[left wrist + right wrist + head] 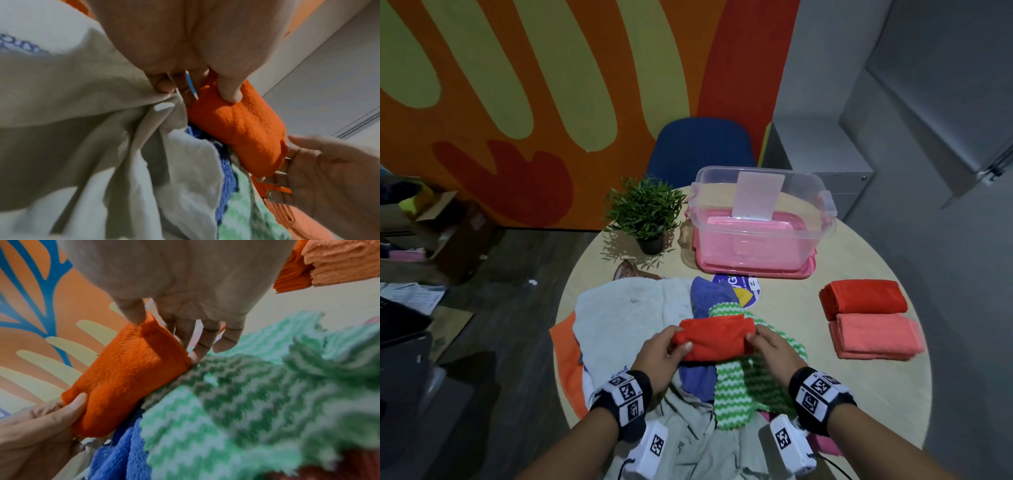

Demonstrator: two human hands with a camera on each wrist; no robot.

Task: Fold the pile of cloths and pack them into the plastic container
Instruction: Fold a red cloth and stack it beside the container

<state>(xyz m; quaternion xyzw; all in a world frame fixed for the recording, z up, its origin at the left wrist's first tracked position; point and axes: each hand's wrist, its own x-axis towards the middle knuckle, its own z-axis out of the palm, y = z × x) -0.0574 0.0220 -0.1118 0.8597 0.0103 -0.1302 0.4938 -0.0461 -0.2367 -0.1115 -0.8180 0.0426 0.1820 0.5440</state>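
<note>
The task looks less than half done. Two folded cloths, a red one (863, 298) and a salmon one (876, 336), lie side by side on the table (859, 394) to the right, well apart from the plastic container (763, 219), which holds no cloth that I can see (its pink lid seems to sit beneath it). A third, the orange-red cloth (714, 337), is folded into a thick bundle and held just above the pile: the left hand (662, 356) pinches its left end, thumb on top, and the right hand (774, 353) clamps its right end between thumb and fingers (195, 344). Left unfolded are a white towel (626, 308), a blue cloth (709, 294), a green zigzag cloth (750, 387) and a beige garment (688, 435), and nothing is packed yet.

Only the head view shows the container and the folded pair's place; the wrist views show each thumb pressing into the bundle's pile, and the right wrist view the stacked edges of the salmon cloth
</note>
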